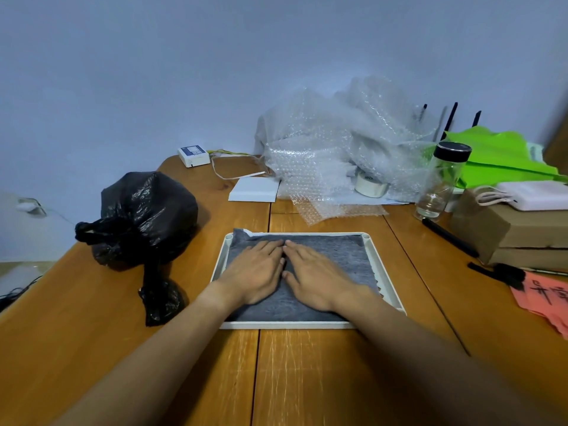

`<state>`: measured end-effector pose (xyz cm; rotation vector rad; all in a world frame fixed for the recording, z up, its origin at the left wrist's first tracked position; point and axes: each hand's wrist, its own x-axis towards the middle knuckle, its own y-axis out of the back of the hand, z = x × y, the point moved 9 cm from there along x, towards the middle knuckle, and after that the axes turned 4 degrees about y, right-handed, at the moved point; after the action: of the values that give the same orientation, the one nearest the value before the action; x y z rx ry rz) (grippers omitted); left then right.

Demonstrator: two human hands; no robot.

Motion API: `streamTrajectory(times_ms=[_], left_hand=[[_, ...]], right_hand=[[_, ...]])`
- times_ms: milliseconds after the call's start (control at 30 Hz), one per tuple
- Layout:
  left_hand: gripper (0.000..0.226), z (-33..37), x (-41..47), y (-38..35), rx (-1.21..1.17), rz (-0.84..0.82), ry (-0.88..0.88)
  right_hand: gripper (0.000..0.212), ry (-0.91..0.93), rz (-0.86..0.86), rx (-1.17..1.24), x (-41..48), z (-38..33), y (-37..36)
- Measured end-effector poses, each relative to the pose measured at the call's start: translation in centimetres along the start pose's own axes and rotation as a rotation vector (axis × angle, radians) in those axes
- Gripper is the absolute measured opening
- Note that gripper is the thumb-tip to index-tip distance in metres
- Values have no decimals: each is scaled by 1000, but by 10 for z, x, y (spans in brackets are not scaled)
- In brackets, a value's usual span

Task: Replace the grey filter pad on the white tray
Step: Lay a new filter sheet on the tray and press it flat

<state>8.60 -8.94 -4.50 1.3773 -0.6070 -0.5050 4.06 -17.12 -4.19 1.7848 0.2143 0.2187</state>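
Note:
A grey filter pad (341,250) lies inside the white tray (388,278) on the wooden table, straight in front of me. Its far left corner rides up over the tray's rim. My left hand (258,272) and my right hand (316,276) rest flat on the middle of the pad, side by side, palms down, index fingertips almost touching. Neither hand grips anything. At the tray's right edge a strip of the ribbed tray floor shows beside the pad.
A tied black bin bag (138,222) sits left of the tray. Behind it lie a white booklet (255,189), bubble wrap (344,149) and a tape roll (370,183). On the right stand a glass bottle (439,179), cardboard boxes (516,235), a black pen (448,236) and pink paper (544,296).

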Motion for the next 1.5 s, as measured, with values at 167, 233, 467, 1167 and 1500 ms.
streamTrajectory(times_ms=[167, 233, 467, 1167, 1500], left_hand=[[59, -28, -6, -13, -109, -103, 168], [63, -31, -8, -17, -101, -142, 203], [82, -38, -18, -21, -53, -262, 358], [63, -83, -76, 10, -471, -28, 459], [71, -84, -75, 6, -390, -101, 491]], right_hand=[[69, -89, -114, 83, 10, 34, -9], [74, -154, -156, 67, 4, 52, -8], [85, -325, -196, -66, -21, 87, -7], [58, 120, -73, 91, 51, -75, -10], [58, 94, -110, 109, 70, -53, -23]])
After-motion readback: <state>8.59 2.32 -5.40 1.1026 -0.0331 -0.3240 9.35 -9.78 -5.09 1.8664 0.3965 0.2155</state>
